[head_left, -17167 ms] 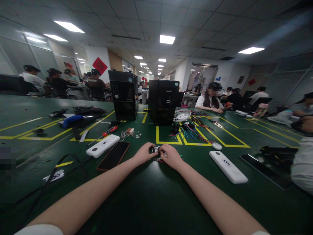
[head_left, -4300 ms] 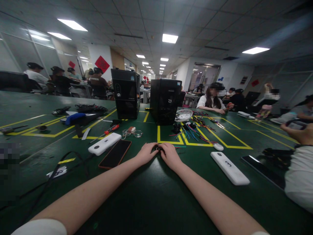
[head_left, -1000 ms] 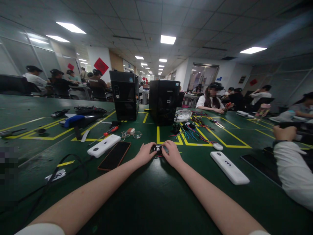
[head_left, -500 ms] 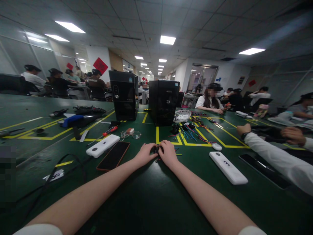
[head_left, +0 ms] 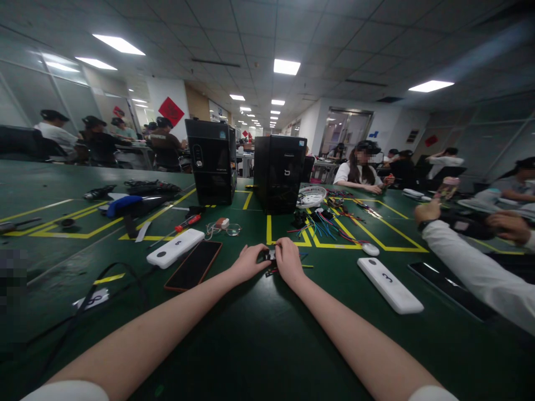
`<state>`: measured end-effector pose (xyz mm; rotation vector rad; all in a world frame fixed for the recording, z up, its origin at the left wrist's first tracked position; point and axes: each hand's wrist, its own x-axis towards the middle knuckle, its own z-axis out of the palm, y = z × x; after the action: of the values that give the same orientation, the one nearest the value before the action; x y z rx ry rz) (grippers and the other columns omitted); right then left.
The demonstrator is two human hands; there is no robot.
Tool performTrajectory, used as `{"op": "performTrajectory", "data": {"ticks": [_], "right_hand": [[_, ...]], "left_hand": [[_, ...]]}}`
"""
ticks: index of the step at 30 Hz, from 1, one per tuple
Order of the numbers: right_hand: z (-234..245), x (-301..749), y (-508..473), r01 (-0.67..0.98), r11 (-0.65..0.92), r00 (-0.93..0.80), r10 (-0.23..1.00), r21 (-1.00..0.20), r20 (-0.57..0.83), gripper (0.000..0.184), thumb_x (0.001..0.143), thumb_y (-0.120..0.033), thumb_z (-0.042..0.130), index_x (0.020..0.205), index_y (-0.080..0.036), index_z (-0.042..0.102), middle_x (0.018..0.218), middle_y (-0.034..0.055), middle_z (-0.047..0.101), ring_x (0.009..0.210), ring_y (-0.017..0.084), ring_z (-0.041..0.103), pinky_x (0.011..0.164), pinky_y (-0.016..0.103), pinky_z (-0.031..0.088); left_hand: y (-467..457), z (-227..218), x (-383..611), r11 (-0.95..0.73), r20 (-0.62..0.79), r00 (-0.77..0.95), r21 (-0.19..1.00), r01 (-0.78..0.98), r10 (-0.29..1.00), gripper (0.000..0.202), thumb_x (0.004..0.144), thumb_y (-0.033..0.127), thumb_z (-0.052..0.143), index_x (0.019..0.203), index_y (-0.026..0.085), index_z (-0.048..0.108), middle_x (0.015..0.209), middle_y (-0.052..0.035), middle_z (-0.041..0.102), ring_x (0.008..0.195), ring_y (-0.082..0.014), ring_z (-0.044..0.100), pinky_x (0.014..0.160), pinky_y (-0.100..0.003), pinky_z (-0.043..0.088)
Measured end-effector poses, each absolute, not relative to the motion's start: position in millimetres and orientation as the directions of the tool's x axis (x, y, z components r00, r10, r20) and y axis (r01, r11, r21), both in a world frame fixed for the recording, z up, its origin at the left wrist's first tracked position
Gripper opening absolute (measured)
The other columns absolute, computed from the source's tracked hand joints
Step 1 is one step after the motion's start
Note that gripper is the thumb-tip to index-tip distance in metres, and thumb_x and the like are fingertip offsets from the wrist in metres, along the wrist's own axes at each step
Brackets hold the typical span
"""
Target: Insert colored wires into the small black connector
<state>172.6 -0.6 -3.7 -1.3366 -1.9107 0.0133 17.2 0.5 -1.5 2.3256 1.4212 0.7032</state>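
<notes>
My left hand (head_left: 247, 263) and my right hand (head_left: 287, 260) meet at the middle of the green table (head_left: 259, 340), both closed around a small black part (head_left: 270, 255) with coloured wires trailing from it. The part is mostly hidden between my fingers. Both forearms stretch forward over the table. A dark phone (head_left: 193, 265) and a white power bank (head_left: 176, 248) lie just left of my left hand. Another white power bank (head_left: 390, 284) marked 3 lies to the right of my right hand.
Two black computer towers (head_left: 212, 162) (head_left: 280, 174) stand behind. A pile of coloured wires (head_left: 326, 228), a white basket (head_left: 311, 196), a red screwdriver (head_left: 186, 223) and glasses (head_left: 223, 227) lie beyond my hands. A co-worker's white sleeve (head_left: 472, 267) reaches in at the right. Black cables (head_left: 104, 289) trail left.
My hands stay on the small part with only slight finger shifts. The co-worker's arm at the right has swung in and lifted a little toward the far right.
</notes>
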Motion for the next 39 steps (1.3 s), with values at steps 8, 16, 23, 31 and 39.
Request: {"op": "performTrajectory", "data": {"ticks": [8, 16, 23, 31, 39], "right_hand": [[4.7, 179.2, -13.6, 0.683, 0.666, -0.476, 0.717, -0.3, 0.509, 0.015, 0.086, -0.016, 0.041, 0.091, -0.016, 0.055, 0.089, 0.0051, 0.058, 0.086, 0.015, 0.051, 0.079, 0.028, 0.039], [19.9, 176.6, -25.5, 0.678, 0.731, -0.68, 0.664, -0.078, 0.311, 0.016, 0.085, -0.018, 0.045, 0.088, -0.016, 0.061, 0.087, 0.007, 0.059, 0.086, 0.017, 0.052, 0.079, 0.03, 0.039], [35.6, 191.2, -29.4, 0.76, 0.647, -0.622, 0.754, -0.068, 0.212, 0.028, 0.069, -0.016, 0.058, 0.096, -0.017, 0.062, 0.095, 0.0087, 0.059, 0.091, 0.021, 0.053, 0.077, 0.031, 0.04], [22.6, 191.2, -25.3, 0.828, 0.559, -0.561, 0.818, 0.056, 0.13, 0.018, 0.069, -0.007, 0.051, 0.082, -0.015, 0.061, 0.084, 0.013, 0.063, 0.078, 0.024, 0.059, 0.069, 0.034, 0.042], [18.5, 191.0, -27.1, 0.882, 0.471, -0.472, 0.88, 0.017, 0.059, 0.02, 0.07, -0.013, 0.054, 0.089, -0.013, 0.06, 0.089, 0.0158, 0.063, 0.08, 0.025, 0.061, 0.068, 0.032, 0.043]], "left_hand": [[4.3, -7.3, 11.7, -0.403, 0.277, 0.3, 0.484, 0.777, 0.913, 0.034, 0.08, 0.031, 0.054, 0.112, 0.02, 0.052, 0.113, -0.0076, 0.06, 0.108, -0.0254, 0.053, 0.103, -0.05, 0.027], [7.4, -11.1, 7.8, -0.36, 0.263, 0.257, 0.5, 0.788, 0.93, 0.055, 0.081, 0.023, 0.048, 0.133, 0.018, 0.033, 0.132, -0.0112, 0.046, 0.121, -0.0245, 0.043, 0.106, -0.048, 0.023], [6.5, -8.5, 6.9, -0.35, 0.245, 0.257, 0.508, 0.787, 0.935, 0.053, 0.082, 0.021, 0.047, 0.134, 0.02, 0.032, 0.136, -0.0101, 0.043, 0.125, -0.0248, 0.039, 0.107, -0.049, 0.021], [5.2, -6.9, 11.5, -0.356, 0.247, 0.263, 0.51, 0.783, 0.933, 0.052, 0.082, 0.021, 0.048, 0.132, 0.019, 0.035, 0.134, -0.0109, 0.045, 0.124, -0.0254, 0.04, 0.106, -0.05, 0.022], [4.3, -3.9, 10.9, -0.347, 0.233, 0.261, 0.52, 0.781, 0.937, 0.05, 0.082, 0.021, 0.049, 0.131, 0.02, 0.037, 0.135, -0.0104, 0.045, 0.125, -0.0252, 0.039, 0.106, -0.05, 0.022]]}}
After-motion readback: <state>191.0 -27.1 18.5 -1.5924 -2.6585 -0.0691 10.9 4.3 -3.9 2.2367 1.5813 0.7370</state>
